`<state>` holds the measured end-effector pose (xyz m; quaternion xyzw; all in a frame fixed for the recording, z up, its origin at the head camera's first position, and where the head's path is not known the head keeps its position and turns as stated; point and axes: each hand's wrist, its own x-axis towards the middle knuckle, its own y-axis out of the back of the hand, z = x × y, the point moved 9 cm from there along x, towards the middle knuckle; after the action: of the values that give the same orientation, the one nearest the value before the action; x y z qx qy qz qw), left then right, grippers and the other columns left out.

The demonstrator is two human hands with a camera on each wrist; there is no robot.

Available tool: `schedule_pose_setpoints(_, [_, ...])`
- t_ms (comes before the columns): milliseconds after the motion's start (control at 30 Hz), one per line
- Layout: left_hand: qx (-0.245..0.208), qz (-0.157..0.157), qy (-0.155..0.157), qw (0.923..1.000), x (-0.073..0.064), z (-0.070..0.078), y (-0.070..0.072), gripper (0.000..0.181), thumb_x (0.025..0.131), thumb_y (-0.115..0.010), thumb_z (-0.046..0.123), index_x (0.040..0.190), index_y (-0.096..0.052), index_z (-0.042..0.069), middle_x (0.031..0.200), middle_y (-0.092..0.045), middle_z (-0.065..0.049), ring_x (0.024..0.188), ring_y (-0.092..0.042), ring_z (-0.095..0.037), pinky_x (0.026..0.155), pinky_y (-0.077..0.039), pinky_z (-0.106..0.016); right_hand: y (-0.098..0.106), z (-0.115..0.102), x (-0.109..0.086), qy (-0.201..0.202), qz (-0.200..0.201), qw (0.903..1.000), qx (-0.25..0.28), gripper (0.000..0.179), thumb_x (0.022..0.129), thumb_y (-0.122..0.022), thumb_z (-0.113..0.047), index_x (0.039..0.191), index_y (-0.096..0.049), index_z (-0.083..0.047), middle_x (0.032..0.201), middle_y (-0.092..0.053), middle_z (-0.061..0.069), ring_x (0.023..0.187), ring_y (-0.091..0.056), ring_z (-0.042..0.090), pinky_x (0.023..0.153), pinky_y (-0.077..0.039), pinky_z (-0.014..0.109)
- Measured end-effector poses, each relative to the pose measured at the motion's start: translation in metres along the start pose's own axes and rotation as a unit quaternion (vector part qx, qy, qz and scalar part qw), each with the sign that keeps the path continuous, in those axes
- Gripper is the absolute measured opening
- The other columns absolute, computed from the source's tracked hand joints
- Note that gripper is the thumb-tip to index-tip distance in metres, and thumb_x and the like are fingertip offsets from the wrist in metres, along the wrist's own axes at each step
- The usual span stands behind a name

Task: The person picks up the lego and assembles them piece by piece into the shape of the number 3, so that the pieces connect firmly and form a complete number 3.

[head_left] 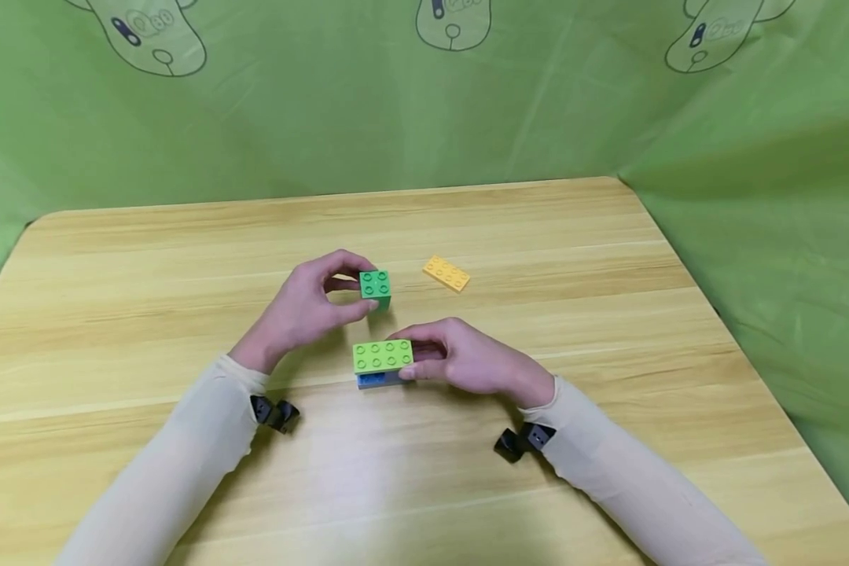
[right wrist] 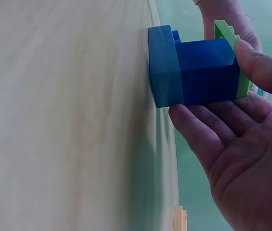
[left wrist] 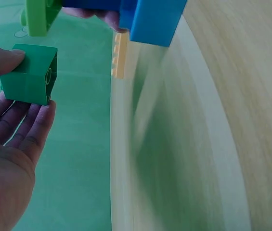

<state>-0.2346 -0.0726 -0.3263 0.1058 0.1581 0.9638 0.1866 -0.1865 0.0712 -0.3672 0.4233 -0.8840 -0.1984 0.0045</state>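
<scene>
Between thumb and fingers my left hand (head_left: 314, 295) pinches a square green brick (head_left: 375, 289) with several studs on top. The left wrist view shows the same green brick (left wrist: 27, 74) from its side, part of its hollow underside visible. Nearer to me, my right hand (head_left: 470, 358) grips a stack of bricks at its right end. On top of that stack is a lime green plate (head_left: 383, 357). Below the plate the right wrist view shows a dark blue brick (right wrist: 208, 72) joined to a longer blue brick (right wrist: 165, 67). The two hands' pieces are apart.
A flat yellow-orange plate (head_left: 446, 273) lies studs up on the wooden table (head_left: 538, 251), beyond the right hand. Green cloth (head_left: 410, 126) hangs behind the table and along its right side. Small black devices (head_left: 274, 413) are strapped at both wrists.
</scene>
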Motion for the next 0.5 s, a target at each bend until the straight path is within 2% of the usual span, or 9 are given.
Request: schedule_pose_setpoints(500, [-0.029, 0.0, -0.019, 0.9994, -0.007, 0.014, -0.01, 0.039, 0.082, -0.081, 0.009, 0.116, -0.063, 0.003, 0.113, -0.064, -0.006, 0.101, -0.063, -0.022, 0.095, -0.049, -0.048, -0.003, 0.0, 0.0, -0.008, -0.011, 0.9999, 0.009, 0.041, 0.093, -0.069, -0.012, 0.131, -0.058, -0.002, 0.118, -0.067, 0.002, 0.108, -0.063, 0.017, 0.093, -0.051, 0.029])
